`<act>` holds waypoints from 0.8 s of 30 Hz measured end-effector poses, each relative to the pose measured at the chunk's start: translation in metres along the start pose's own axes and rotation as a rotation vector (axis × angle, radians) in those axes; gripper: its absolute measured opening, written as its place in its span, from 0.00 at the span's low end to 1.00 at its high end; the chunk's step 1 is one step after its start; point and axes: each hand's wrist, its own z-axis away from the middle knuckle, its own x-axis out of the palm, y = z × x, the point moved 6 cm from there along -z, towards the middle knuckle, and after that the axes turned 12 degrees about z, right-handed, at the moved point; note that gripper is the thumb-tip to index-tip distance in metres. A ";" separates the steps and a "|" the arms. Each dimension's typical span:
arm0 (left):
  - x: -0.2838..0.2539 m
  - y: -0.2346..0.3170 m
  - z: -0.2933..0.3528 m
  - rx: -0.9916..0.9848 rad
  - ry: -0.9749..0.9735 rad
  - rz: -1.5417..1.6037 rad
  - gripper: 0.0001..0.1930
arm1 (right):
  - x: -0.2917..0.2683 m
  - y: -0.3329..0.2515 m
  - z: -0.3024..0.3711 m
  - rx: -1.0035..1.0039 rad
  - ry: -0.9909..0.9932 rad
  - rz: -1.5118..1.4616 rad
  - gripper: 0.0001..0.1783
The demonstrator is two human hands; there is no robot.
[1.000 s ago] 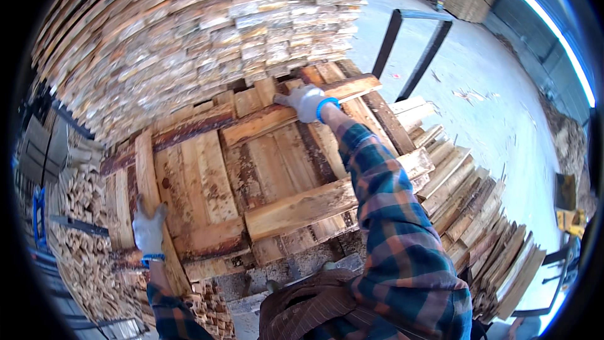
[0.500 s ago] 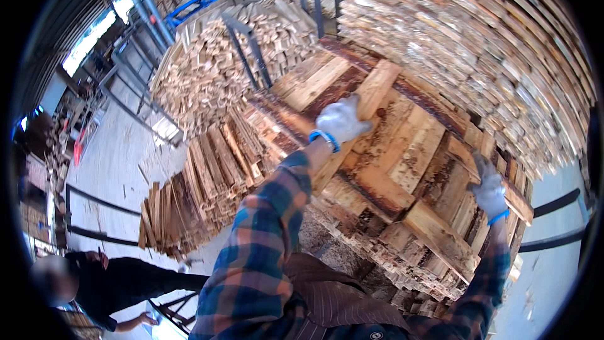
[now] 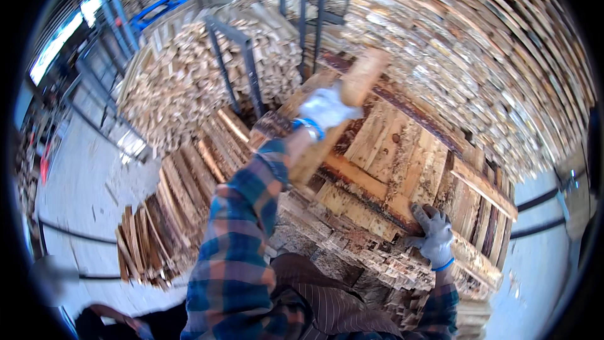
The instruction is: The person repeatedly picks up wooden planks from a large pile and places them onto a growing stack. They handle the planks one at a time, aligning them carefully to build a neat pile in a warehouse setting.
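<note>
My left hand (image 3: pixel 327 111), in a pale work glove smeared by motion, grips a short wooden board (image 3: pixel 363 77). The board sticks out on both sides of the hand and slants over the far left part of a stack of rough planks (image 3: pixel 380 135). My right hand (image 3: pixel 434 237), in a grey-white glove, lies on the near edge of that stack with its fingers spread. Just right of it is a thick light plank (image 3: pixel 476 261). Farther right, a narrow plank (image 3: pixel 483 187) lies across the other boards.
A tall wall of stacked planks (image 3: pixel 459 56) rises behind. To the left are a pile of small wood pieces (image 3: pixel 214 66), a row of upright slats (image 3: pixel 182 179) and a dark metal frame (image 3: pixel 248 56). A person in dark clothing (image 3: pixel 135 324) is at the lower left.
My left hand and its board have moved left, and the board has turned steeper. My right hand has left the plank on the right and come nearer, onto the stack's front edge.
</note>
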 end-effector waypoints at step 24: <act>-0.033 -0.084 -0.102 0.004 0.226 -0.227 0.41 | 0.008 -0.006 0.007 0.251 0.056 0.055 0.52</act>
